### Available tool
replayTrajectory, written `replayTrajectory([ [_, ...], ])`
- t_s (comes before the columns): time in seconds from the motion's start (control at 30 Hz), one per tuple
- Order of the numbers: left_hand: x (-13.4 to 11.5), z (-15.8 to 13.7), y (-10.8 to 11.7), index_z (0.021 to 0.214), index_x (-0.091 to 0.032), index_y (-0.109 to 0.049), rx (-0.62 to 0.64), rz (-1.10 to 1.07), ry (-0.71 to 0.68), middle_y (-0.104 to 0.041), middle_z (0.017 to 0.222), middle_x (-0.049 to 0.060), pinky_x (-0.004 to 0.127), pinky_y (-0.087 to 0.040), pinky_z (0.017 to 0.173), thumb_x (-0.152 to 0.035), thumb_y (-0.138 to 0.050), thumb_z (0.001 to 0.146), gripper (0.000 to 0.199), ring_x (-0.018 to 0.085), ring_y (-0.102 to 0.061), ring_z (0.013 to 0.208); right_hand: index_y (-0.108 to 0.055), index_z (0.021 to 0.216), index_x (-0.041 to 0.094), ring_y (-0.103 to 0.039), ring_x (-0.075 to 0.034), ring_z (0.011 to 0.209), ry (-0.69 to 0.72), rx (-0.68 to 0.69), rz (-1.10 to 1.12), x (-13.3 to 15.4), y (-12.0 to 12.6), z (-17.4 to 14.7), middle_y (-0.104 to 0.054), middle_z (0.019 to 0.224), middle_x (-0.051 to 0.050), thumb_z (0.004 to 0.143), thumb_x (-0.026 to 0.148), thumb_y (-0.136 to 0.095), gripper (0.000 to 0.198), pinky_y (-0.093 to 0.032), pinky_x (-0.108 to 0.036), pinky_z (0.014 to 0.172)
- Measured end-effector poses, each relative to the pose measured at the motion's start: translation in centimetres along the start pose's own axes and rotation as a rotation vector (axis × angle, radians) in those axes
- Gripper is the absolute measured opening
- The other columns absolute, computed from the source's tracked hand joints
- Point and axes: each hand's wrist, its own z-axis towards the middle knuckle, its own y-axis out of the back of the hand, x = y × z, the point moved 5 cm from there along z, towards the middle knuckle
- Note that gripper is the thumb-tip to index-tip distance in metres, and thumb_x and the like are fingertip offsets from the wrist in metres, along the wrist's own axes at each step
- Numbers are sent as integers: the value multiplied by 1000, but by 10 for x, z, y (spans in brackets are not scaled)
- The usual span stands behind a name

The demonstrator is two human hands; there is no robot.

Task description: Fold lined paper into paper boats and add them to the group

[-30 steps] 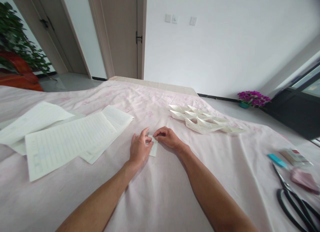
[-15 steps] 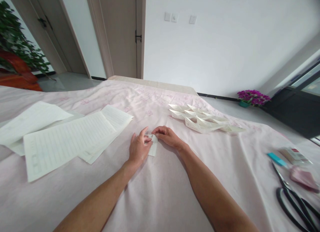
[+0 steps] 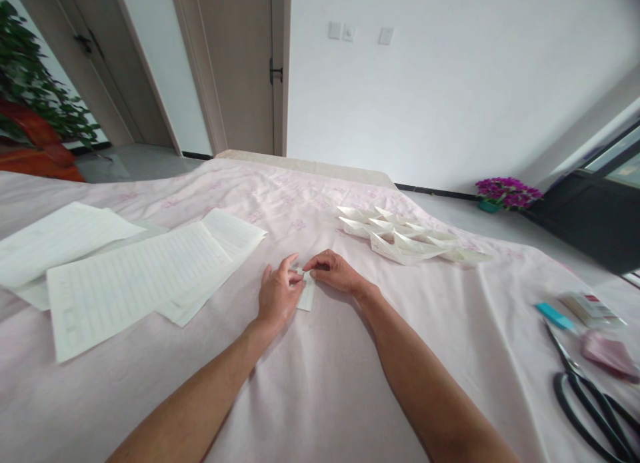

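Note:
A small folded piece of white paper [image 3: 306,298] lies on the pink cloth in front of me, between my hands. My left hand [image 3: 281,292] rests against its left side, some fingers bent over the paper and the index finger raised. At the upper right corner, my right hand [image 3: 334,271] pinches the paper between thumb and index finger. Fingers partly cover the paper's top end. Beyond my right hand stand several folded paper boats [image 3: 405,240] in a close group. To the left lie several loose lined sheets [image 3: 135,283], overlapping.
Black-handled scissors [image 3: 575,376] lie at the right edge, near a blue strip-shaped object [image 3: 554,316], a small packet [image 3: 593,310] and a pink cloth piece [image 3: 607,353]. A wrinkled pink floral cloth [image 3: 400,383] covers the table. Purple flowers [image 3: 510,191] stand on the floor beyond.
My right fingers have shifted slightly at the paper's top corner, where the fold now looks flatter. My left hand stays nearly still.

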Motion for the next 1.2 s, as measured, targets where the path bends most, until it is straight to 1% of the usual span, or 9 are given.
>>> replayTrajectory([
  [0.13,1,0,-1,137,-22,-43,8,-20,1,-77,90,0,48,-17,116,-13,-58,82,57,17,-68,99,-77,92,17,-59,-15,70,20,14,-10,4,2,-1,-72,76,-2,80,28,-65,20,-44,-25,67],
  [0.23,-1,0,0,137,-21,-43,6,-22,0,-77,89,0,48,-16,116,-13,-58,82,57,17,-68,98,-78,92,19,-60,-15,74,57,29,-28,6,3,0,-72,78,-2,82,28,-65,19,-45,-27,73],
  [0.37,-2,0,1,135,-20,-43,-10,-6,2,-77,88,0,47,-17,116,-15,-59,82,56,18,-68,98,-79,88,22,-60,-16,78,95,21,-64,7,6,1,-67,77,-2,80,26,-69,14,-43,-29,80],
  [0.53,-1,0,2,132,-20,-45,-27,5,4,-76,85,-1,45,-20,115,-16,-60,82,53,18,-69,94,-78,83,22,-59,-16,82,57,4,-144,5,6,2,-64,77,-1,80,21,-70,9,-41,-29,83],
  [0.63,-2,0,2,131,-20,-46,-27,15,5,-76,85,0,45,-20,115,-17,-61,82,52,19,-69,93,-75,78,20,-58,-16,81,61,11,-173,8,5,3,-65,76,-1,81,18,-67,9,-41,-29,83],
  [0.87,-4,0,3,128,-21,-48,-30,52,6,-74,83,-2,46,-21,115,-16,-62,81,50,19,-68,91,-73,79,19,-58,-18,87,109,33,-309,13,1,4,-66,82,-2,81,15,-63,11,-38,-31,87],
  [0.97,-5,0,2,121,-23,-54,-23,86,-3,-74,83,-2,45,-23,114,-19,-62,83,39,19,-67,90,-70,74,19,-57,-16,85,115,27,-337,11,0,4,-65,82,-1,82,15,-60,13,-37,-31,87],
  [1.1,-10,-1,2,99,-22,-65,-16,183,-66,-73,83,2,46,-27,109,-24,-56,89,14,20,-66,84,-66,72,18,-56,-16,85,110,24,-355,7,-2,4,-63,81,-1,84,15,-58,15,-37,-30,86],
  [1.2,-15,-2,1,84,-21,-65,-30,288,-129,-72,81,5,44,-33,102,-24,-50,92,17,21,-63,82,-66,71,17,-56,-16,85,104,1,-367,8,-2,4,-63,82,-1,83,14,-59,14,-37,-29,85],
])
